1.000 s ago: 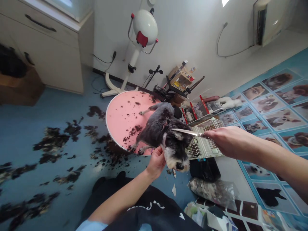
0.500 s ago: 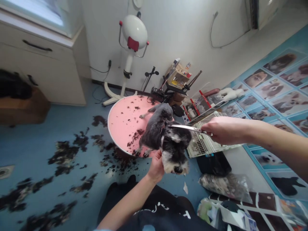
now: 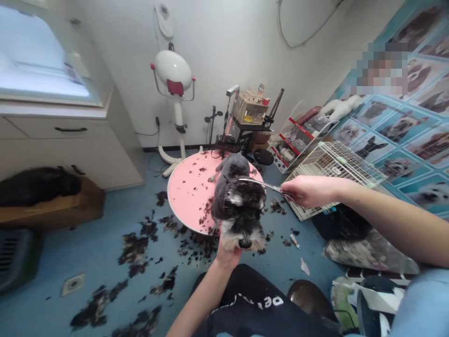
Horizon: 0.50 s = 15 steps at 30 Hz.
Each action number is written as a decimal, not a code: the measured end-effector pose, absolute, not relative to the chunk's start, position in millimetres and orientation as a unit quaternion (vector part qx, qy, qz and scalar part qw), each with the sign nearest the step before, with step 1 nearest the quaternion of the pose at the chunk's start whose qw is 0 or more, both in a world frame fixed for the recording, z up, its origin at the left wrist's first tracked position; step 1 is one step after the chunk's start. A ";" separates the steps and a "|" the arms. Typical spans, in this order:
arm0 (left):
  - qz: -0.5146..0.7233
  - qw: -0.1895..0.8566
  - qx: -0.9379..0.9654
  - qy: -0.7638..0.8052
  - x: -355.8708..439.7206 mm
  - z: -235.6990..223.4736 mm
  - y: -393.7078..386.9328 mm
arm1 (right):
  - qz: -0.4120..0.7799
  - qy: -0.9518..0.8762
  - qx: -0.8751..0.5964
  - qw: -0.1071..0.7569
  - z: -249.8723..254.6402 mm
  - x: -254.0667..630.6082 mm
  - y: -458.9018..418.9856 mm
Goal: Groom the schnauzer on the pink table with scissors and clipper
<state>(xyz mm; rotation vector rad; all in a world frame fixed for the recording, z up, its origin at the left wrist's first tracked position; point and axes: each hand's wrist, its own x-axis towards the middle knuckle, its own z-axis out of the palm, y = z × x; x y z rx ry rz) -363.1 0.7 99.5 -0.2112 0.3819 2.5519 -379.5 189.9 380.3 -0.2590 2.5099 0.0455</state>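
Note:
A black and grey dog (image 3: 242,210) with a pale muzzle stands on a round pink table (image 3: 185,187), facing me. My left hand (image 3: 227,250) is closed under its chin, holding the muzzle from below; part of the fingers is hidden by the fur. In my right hand (image 3: 307,189) are long, thin silver scissors (image 3: 263,183), gripped by the handles. Their blades point left and lie across the top of the dog's head. Dark hair clippings (image 3: 206,208) are scattered over the tabletop beside the dog.
Clumps of cut hair (image 3: 133,248) litter the blue floor. Behind the table stand a white dryer on a stand (image 3: 173,70) and a small shelf with a wooden box (image 3: 250,110). A wire cage (image 3: 315,164) is on the right, and a white cabinet (image 3: 70,154) on the left.
The view has tilted and shifted. The dog's head has turned to face me more squarely, and my left hand has moved from its cheek to beneath the chin. The scissors remain by its head.

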 end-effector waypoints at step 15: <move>0.938 0.253 -0.116 0.206 -362.6 128.5 -2.5 | 0.039 0.952 -0.142 0.268 375.6 -372.6 190.8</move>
